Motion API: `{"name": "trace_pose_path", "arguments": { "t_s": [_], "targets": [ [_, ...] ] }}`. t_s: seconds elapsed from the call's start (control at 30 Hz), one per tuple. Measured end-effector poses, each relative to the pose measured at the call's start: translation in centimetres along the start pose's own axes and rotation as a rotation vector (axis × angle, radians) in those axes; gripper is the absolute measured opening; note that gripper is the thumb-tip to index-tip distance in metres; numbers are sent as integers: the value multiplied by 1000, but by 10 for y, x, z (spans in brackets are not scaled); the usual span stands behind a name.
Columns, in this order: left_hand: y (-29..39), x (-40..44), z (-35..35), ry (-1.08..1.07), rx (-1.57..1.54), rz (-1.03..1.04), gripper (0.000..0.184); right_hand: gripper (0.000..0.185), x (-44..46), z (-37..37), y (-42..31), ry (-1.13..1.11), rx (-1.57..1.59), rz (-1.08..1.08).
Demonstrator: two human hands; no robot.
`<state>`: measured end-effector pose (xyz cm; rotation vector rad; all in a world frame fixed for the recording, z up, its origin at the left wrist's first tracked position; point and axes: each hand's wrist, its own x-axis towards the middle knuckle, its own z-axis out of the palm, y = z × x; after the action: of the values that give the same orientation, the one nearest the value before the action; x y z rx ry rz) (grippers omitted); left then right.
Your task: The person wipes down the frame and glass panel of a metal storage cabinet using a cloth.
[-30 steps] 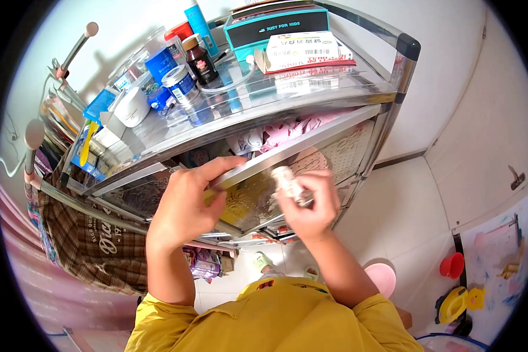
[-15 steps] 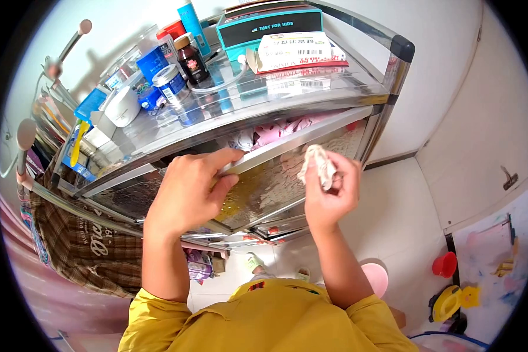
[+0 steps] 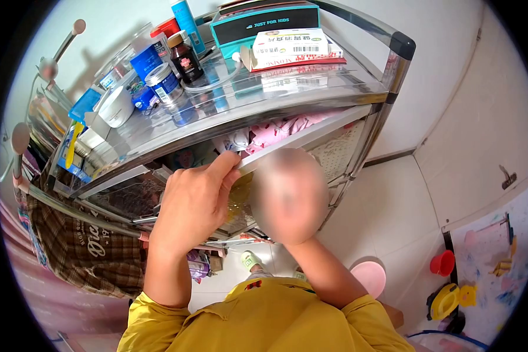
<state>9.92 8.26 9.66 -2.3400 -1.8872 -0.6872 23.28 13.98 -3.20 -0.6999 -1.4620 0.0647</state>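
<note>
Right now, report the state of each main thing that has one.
Front panel: tilted out, open at the top.
Pink cloth: rumpled, behind the panel.
Left hand: holding the panel's top edge.
Right hand: blurred; grip unreadable.
Brown bottle: upright, capped.
Tall blue bottle: upright.
White box: lying flat.
Plaid garment: hanging.

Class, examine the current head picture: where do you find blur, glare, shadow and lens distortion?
Head view: a soft oval blur hides the right hand, while the left hand looks fairly clear; head view: glare and reflections on the glossy shelf top; head view: soft shadow on the wall; head view: black rounded corners, with the shelf's front edge bowing.
</note>
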Motion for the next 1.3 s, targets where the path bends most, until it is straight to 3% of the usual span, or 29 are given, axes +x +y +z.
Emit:
{"name": "trace_pose_path", "arguments": {
  "t_s": [0.1, 0.2, 0.23, 0.43, 0.6, 0.73, 0.83, 0.97, 1.17, 1.23, 1.3],
  "targets": [
    [0, -1, 0, 6, -23, -8, 6, 31, 0, -7, -1, -111, 65, -67],
    [-1, -3, 1, 10, -28, -21, 6, 29, 1, -12, 15, 72, 118, 147],
    [-2, -3, 2, 18, -17, -18, 6, 29, 6, -17, 21, 74, -118, 12],
    [-3, -1, 2, 15, -27, -2, 6, 22, -3, 4, 14, 145, -31, 47],
    [-5, 2, 1, 14, -45, -9, 6, 34, -15, -2, 1, -143, 30, -23],
    [-7, 1, 2, 17, -42, -8, 6, 30, -9, -16, 20, 31, 85, 44],
    [-7, 1, 2, 16, -46, -18, 6, 29, -4, -15, 17, 120, 2, 250],
    [-7, 1, 3, 27, -57, -5, 7, 31, -1, -7, 7, 40, -70, 157],
    [-9, 3, 2, 3, -67, -27, 8, 33, -25, 10, 7, -31, 113, -40],
    [-8, 4, 1, -4, -68, -16, 8, 28, 0, -7, 0, -64, 80, 8],
    [-10, 3, 1, -6, -66, -18, 8, 24, 4, -12, 5, 110, 9, 104]
  ]
}}
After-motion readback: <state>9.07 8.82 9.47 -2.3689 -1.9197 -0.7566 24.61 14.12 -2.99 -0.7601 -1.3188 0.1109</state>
